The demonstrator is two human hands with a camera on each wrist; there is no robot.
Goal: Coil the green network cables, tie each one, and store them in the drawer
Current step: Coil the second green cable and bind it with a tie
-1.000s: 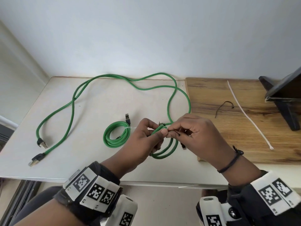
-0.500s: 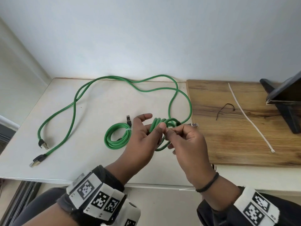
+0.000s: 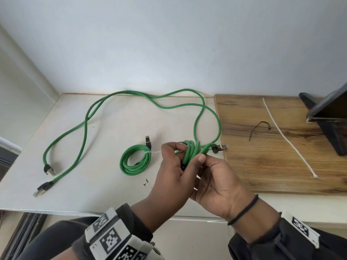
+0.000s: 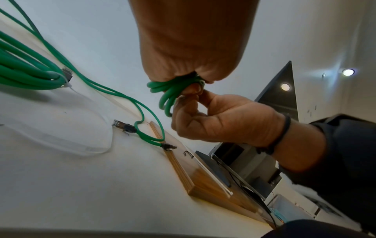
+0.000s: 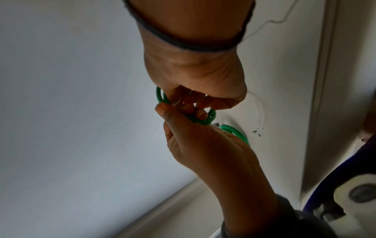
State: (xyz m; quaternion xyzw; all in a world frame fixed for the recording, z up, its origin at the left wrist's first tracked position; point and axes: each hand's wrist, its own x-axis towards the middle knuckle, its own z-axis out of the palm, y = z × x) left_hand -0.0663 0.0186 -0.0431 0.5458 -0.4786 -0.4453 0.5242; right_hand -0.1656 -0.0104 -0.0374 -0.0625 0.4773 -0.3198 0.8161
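Note:
My left hand (image 3: 183,156) grips a small coil of green cable (image 3: 190,151) above the table, fingers curled round its strands. The right hand (image 3: 201,166) sits just below it; its thumb (image 3: 201,158) presses on the coil and its fingers curl underneath. In the left wrist view the coil (image 4: 171,91) hangs between both hands. In the right wrist view the coil (image 5: 203,120) is mostly hidden by fingers. A tied green coil (image 3: 136,160) with a white zip tie (image 3: 150,153) lies on the table, left of the hands. Long loose green cable (image 3: 86,124) sprawls across the table.
The white table (image 3: 93,194) meets a wooden board (image 3: 281,156) on the right. On the board lie a white zip tie (image 3: 287,136) and a black twist tie (image 3: 257,128); a black stand (image 3: 330,117) is at far right. One connector (image 3: 222,146) rests at the board's edge.
The right hand has dropped from over the coil to below it, thumb now on top. The coil has turned more upright in the left hand.

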